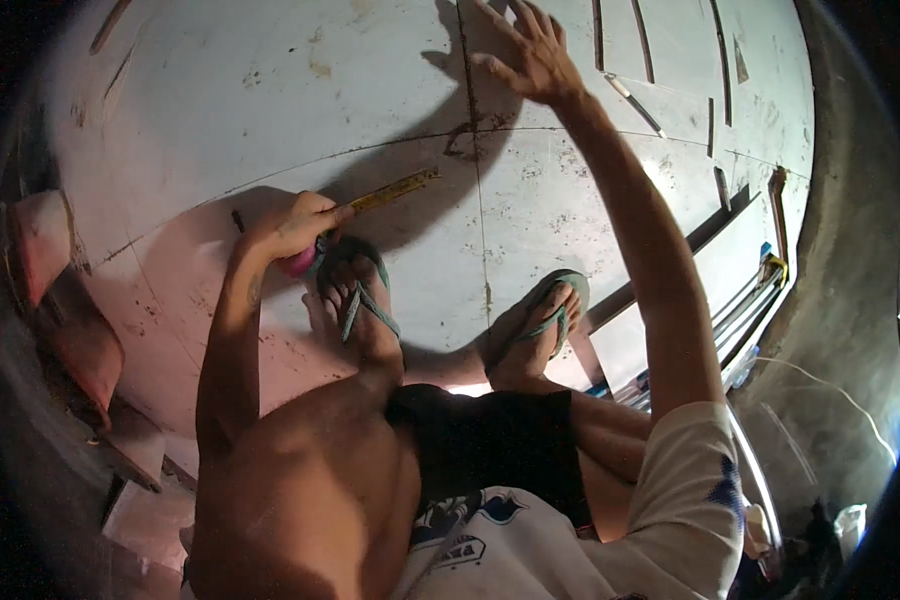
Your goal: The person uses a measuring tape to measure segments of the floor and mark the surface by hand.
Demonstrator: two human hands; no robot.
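Note:
My left hand (pixel 300 228) is closed round a tape measure, just above my left foot. A short length of its yellow blade (pixel 398 190) sticks out to the right, and part of a pink case (pixel 298 262) shows under the hand. Farther away, my right hand (pixel 538 58) reaches out with fingers spread and nothing seen in them. It is over the pale floor (pixel 370 70), near a dark joint line; whether the fingertips touch is unclear. A black-and-white stick (pixel 635 106) lies to its right.
Several thin dark strips (pixel 722 65) lie on the floor at the far right. Long bars (pixel 755 312) and a pale panel (pixel 620 355) are beside my right foot. Reddish broken slabs (pixel 80 340) rest along the left edge. A grey wall (pixel 850 250) bounds the right side.

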